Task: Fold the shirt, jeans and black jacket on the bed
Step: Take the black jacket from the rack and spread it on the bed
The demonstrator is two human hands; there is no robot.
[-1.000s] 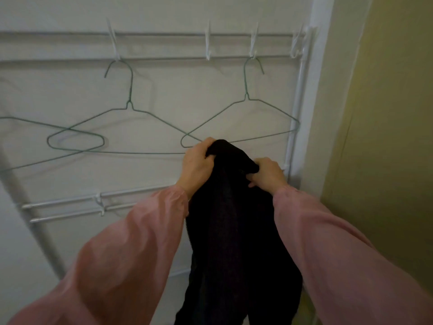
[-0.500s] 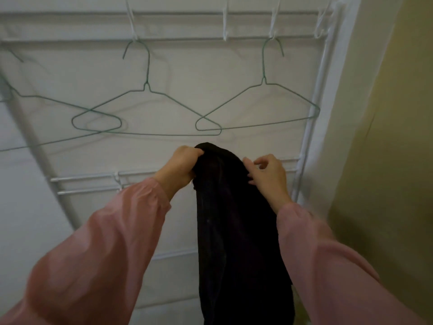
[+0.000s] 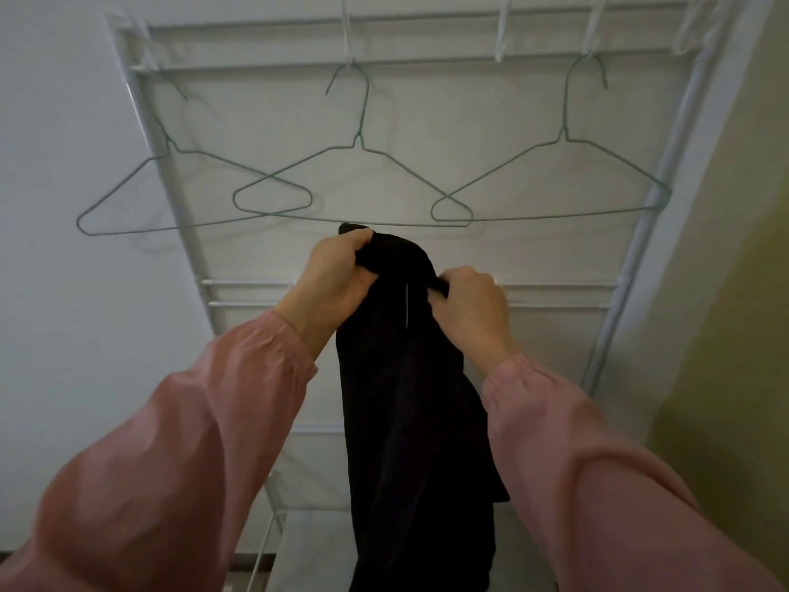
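Note:
The black jacket (image 3: 410, 403) hangs straight down in front of me, bunched at its top, with a thin pale zip line showing near the collar. My left hand (image 3: 331, 279) grips the top left of the bunched fabric. My right hand (image 3: 471, 309) pinches the top right edge beside it. Both arms wear pink sleeves. The jacket's lower end runs out of the bottom of the view. No shirt, jeans or bed are in sight.
A white metal clothes rack (image 3: 619, 292) stands against the white wall straight ahead. Three empty green wire hangers (image 3: 358, 181) hang from its top bar, just above my hands. A yellowish wall (image 3: 734, 292) closes the right side.
My right hand, which half a second ago only touched the jacket with loose fingers, now pinches it. The view has swung right and back, showing more of the rack and a third hanger.

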